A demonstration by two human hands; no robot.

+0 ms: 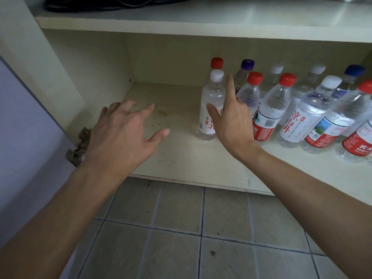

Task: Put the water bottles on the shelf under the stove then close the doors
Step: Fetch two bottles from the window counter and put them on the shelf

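Observation:
Several clear water bottles with red, white, purple and blue caps stand on the cream lower shelf (181, 158), filling its right half. The leftmost one is a white-capped bottle (211, 101) with a white label. My right hand (231, 119) is open just in front of it, fingers straight and pointing up, thumb near its label; I cannot tell if it touches. A red-capped bottle (265, 109) stands right behind that hand. My left hand (124, 129) hovers open, fingers spread, over the bare left part of the shelf and holds nothing.
The left cabinet door (24, 137) stands open at the left edge, with a rusty hinge (80, 146) beside my left wrist. An upper shelf board (201, 23) runs overhead with a dark cable on it. Grey floor tiles (181, 238) lie below the shelf front.

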